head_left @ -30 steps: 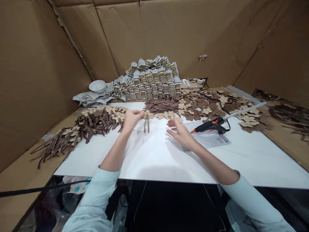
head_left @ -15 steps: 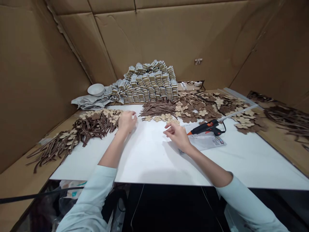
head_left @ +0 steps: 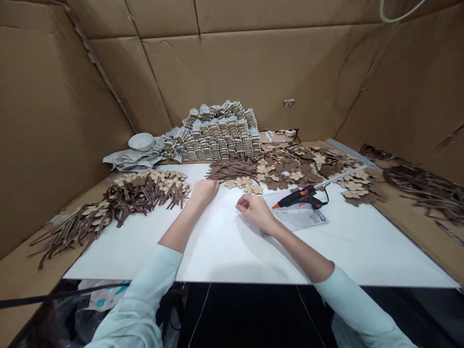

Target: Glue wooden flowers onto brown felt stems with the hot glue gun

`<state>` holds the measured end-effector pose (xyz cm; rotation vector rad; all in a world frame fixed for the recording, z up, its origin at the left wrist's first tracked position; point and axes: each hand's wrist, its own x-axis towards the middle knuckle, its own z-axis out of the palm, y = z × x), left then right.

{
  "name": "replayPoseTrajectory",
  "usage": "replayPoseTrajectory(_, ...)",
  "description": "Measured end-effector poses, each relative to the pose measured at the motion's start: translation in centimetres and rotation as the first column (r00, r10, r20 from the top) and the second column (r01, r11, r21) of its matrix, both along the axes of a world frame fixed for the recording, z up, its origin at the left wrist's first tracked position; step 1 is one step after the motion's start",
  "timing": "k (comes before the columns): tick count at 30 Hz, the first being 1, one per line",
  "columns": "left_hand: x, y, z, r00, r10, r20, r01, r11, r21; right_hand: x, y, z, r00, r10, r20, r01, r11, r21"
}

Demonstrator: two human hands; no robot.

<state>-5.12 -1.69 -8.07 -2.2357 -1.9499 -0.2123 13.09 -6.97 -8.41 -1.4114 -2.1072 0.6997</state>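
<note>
My left hand [head_left: 205, 192] is at the left end of a row of beige felt-like flower pieces [head_left: 244, 183], just in front of a pile of thin brown strips [head_left: 232, 168]. Its fingers are drawn together and point down; what lies under them is hidden. Over the white board, my right hand [head_left: 255, 211] hovers with thumb and fingers curled into a pinch. Anything between those fingertips is too small to make out. Right of it, a black and orange glue gun [head_left: 299, 197] rests on a printed plastic packet [head_left: 304, 216], its orange nozzle towards my right hand.
Stacked small house-shaped pieces [head_left: 224, 135] stand at the back. A white bowl [head_left: 141, 141] sits on crumpled paper at back left. Brown strips with flowers [head_left: 141, 195] lie left; brown and beige flowers [head_left: 290, 169] spread right. Cardboard walls [head_left: 253, 67] enclose the white board [head_left: 210, 251].
My left hand has moved right, from beside the left pile to the flower row by the strips. My right hand's fingers have closed more. The view has shifted slightly.
</note>
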Motion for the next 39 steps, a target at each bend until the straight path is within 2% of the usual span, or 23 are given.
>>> replayPoseTrajectory(4, -0.3, -0.5, 0.8, 0.999, 0.041, 0.006, -0.041, 0.997, 0.066, -1.3, 1.7, 1.2, 0.982, 0.015, 0.190, -0.029, 0.997, 0.068)
replayPoseTrajectory(8, 0.1, -1.9, 1.8, 1.000, 0.018, -0.006, -0.017, 0.984, 0.179, -3.7, 4.8, 2.4, 0.899, -0.077, 0.430, 0.013, 0.989, 0.150)
replayPoseTrajectory(10, 0.9, -3.3, 1.7, 0.998, -0.052, -0.032, 0.057, 0.986, 0.159, -4.8, 6.3, 2.6, 0.878, -0.098, 0.469, 0.034, 0.989, 0.142)
replayPoseTrajectory(12, 2.0, -5.1, 1.0, 0.984, -0.170, -0.056, 0.174, 0.982, 0.079, -5.6, 7.6, 2.6, 0.858, -0.107, 0.502, 0.047, 0.990, 0.131)
replayPoseTrajectory(15, 3.9, -7.5, -0.5, 0.921, -0.388, -0.029, 0.389, 0.921, 0.026, -6.5, 8.6, 2.3, 0.828, -0.103, 0.551, 0.037, 0.991, 0.129)
replayPoseTrajectory(18, 5.0, -8.7, -1.5, 0.831, -0.531, 0.166, 0.527, 0.847, 0.069, -7.0, 9.1, 2.1, 0.807, -0.104, 0.581, 0.016, 0.988, 0.155)
replayPoseTrajectory(20, 5.0, -8.7, -1.6, 0.775, -0.546, 0.319, 0.547, 0.832, 0.093, -7.3, 9.2, 2.0, 0.803, -0.113, 0.586, 0.006, 0.983, 0.182)
replayPoseTrajectory(23, 4.2, -7.8, -1.4, 0.761, -0.455, 0.462, 0.461, 0.881, 0.109, -7.4, 9.3, 2.1, 0.810, -0.126, 0.572, 0.002, 0.977, 0.212)
replayPoseTrajectory(26, 3.0, -6.5, -1.1, 0.800, -0.285, 0.528, 0.283, 0.955, 0.088, -7.1, 9.4, 2.6, 0.834, -0.140, 0.534, 0.016, 0.973, 0.230)
replayPoseTrajectory(28, 2.1, -5.6, -0.8, 0.812, -0.206, 0.547, 0.167, 0.979, 0.121, -6.8, 9.4, 3.1, 0.859, -0.142, 0.491, 0.026, 0.971, 0.236)
replayPoseTrajectory(30, 1.4, -4.7, -0.4, 0.818, -0.182, 0.545, 0.061, 0.971, 0.232, -6.3, 9.4, 3.8, 0.893, -0.132, 0.431, 0.029, 0.971, 0.236)
replayPoseTrajectory(32, 1.0, -3.9, 0.3, 0.825, -0.200, 0.529, -0.005, 0.933, 0.360, -5.7, 9.3, 4.7, 0.926, -0.111, 0.360, 0.025, 0.972, 0.235)
replayPoseTrajectory(35, 1.3, -2.8, 1.4, 0.813, -0.286, 0.507, 0.011, 0.878, 0.478, -4.4, 8.8, 6.0, 0.968, -0.039, 0.248, -0.014, 0.978, 0.208)
replayPoseTrajectory(37, 2.1, -2.4, 2.0, 0.778, -0.341, 0.528, 0.018, 0.852, 0.524, -3.2, 8.1, 6.8, 0.997, 0.066, 0.038, -0.069, 0.994, 0.083)
replayPoseTrajectory(39, 3.2, -2.1, 2.4, 0.718, -0.384, 0.581, 0.018, 0.844, 0.536, -1.9, 7.2, 7.4, 0.962, 0.091, -0.256, -0.120, 0.988, -0.100)
